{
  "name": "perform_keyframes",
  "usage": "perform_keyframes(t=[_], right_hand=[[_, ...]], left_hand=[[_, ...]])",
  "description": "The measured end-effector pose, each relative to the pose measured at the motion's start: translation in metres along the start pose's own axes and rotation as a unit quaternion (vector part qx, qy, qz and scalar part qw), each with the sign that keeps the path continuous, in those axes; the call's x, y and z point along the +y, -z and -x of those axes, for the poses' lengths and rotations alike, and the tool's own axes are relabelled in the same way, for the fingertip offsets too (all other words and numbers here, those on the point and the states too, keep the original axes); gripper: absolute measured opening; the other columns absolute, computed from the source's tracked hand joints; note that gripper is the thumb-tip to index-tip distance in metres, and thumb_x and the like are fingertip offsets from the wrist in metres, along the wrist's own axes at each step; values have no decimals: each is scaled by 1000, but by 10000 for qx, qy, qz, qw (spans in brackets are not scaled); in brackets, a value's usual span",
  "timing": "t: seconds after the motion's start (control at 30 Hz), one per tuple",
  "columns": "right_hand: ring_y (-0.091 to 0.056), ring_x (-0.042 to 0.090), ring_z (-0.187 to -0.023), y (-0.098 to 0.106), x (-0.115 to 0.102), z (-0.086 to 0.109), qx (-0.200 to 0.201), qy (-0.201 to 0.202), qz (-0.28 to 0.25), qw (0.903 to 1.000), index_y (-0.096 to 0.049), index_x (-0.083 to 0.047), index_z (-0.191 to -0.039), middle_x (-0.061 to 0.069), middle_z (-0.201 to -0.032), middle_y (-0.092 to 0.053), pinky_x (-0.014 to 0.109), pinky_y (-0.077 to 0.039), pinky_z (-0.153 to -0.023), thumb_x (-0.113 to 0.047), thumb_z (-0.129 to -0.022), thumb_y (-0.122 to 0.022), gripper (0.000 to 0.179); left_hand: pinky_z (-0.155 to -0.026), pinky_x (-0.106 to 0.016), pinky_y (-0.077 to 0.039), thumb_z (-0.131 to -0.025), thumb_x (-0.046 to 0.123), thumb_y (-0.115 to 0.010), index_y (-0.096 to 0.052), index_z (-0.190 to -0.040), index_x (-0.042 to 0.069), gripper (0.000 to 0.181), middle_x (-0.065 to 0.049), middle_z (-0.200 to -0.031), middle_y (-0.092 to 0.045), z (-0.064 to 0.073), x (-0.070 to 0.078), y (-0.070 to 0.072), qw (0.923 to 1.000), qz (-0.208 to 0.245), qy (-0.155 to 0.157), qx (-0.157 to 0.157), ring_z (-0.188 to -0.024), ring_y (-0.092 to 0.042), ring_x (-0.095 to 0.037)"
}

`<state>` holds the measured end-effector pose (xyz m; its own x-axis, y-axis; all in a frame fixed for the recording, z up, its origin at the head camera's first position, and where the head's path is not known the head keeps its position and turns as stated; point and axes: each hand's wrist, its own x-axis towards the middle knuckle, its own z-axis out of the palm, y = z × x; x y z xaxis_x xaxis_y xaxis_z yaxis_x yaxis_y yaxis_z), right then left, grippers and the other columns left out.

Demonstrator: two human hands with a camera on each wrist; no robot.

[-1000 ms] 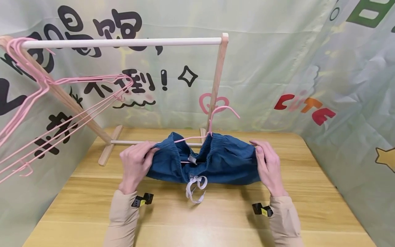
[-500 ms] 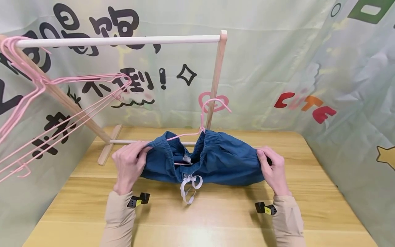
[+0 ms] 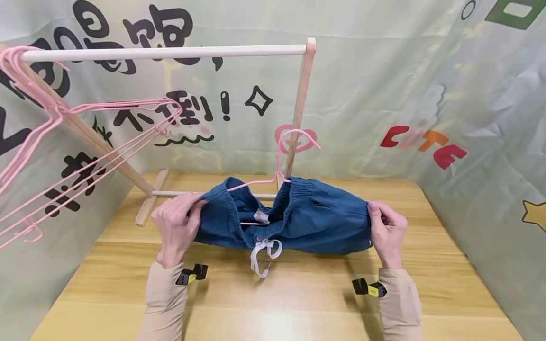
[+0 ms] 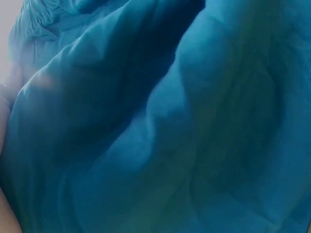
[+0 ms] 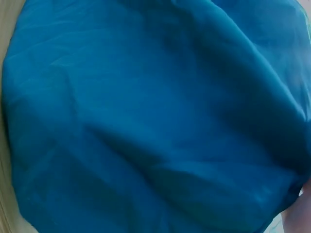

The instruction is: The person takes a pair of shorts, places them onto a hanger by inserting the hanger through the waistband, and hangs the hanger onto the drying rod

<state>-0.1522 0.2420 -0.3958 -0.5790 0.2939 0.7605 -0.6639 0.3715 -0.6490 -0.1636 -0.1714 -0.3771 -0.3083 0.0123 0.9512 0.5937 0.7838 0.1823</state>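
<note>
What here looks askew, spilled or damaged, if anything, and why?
The blue cloth garment sits unevenly on the slim, curved-hooked pink hanger: its waistband comes close to the hook's base on the right but stands away on the left, leaving more of the hanger's arm bare. No spill or damage shows.

Pale green fabric (image 3: 362,85) walls in the wood-grained bench (image 3: 315,293) behind and on both sides, creased most at the right; bold black characters (image 3: 194,108) mark the back, colourful "CUTE" lettering (image 3: 431,141) and a yellow star (image 3: 535,211) the right; light glares off the bench's near middle.
</note>
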Motion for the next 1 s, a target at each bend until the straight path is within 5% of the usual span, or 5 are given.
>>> perform_keyframes(t=[0.27, 0.5, 0.7, 1.0], right_hand=[[-52, -10, -61, 2, -1, -2, 621, -376, 194, 9972, -63, 17, -80, -26, -72, -62, 9, -39, -58, 5, -95, -60, 20], [-48, -10, -56, 4, 1, -3, 1050, -489, 289, 9928, -68, -11, -78, -26, -68, -60, 10, -34, -54, -3, -97, -62, 22], [-43, -8, -52, 5, 1, -3, 1434, -626, 367, 9870, -66, -17, -75, -25, -62, -53, 13, -29, -52, -12, -98, -65, 24], [-42, -4, -53, 7, 9, -2, 1314, -1012, 446, 9851, -70, -13, -74, -22, -61, -53, 14, -30, -53, -8, -98, -63, 26]], left_hand=[[-49, -32, -35, -100, 29, -62, -77, -84, 5, 33, -11, -70, -72, 1, -2, 0, 9995, 33, 65, 306, -58, -66, -30], [-49, -31, -32, -100, 29, -63, -77, -84, 5, 32, -11, -68, -71, 1, -2, 0, 9989, 18, 171, 444, -54, -63, -29], [-50, -33, -33, -98, 27, -64, -77, -83, 3, 31, -13, -70, -72, 0, -1, -1, 9969, 83, 427, 654, -56, -64, -32], [-53, -35, -30, -98, 35, -64, -75, -79, 0, 41, -16, -69, -70, -3, 0, 2, 9911, 142, 757, 1087, -54, -58, -35]])
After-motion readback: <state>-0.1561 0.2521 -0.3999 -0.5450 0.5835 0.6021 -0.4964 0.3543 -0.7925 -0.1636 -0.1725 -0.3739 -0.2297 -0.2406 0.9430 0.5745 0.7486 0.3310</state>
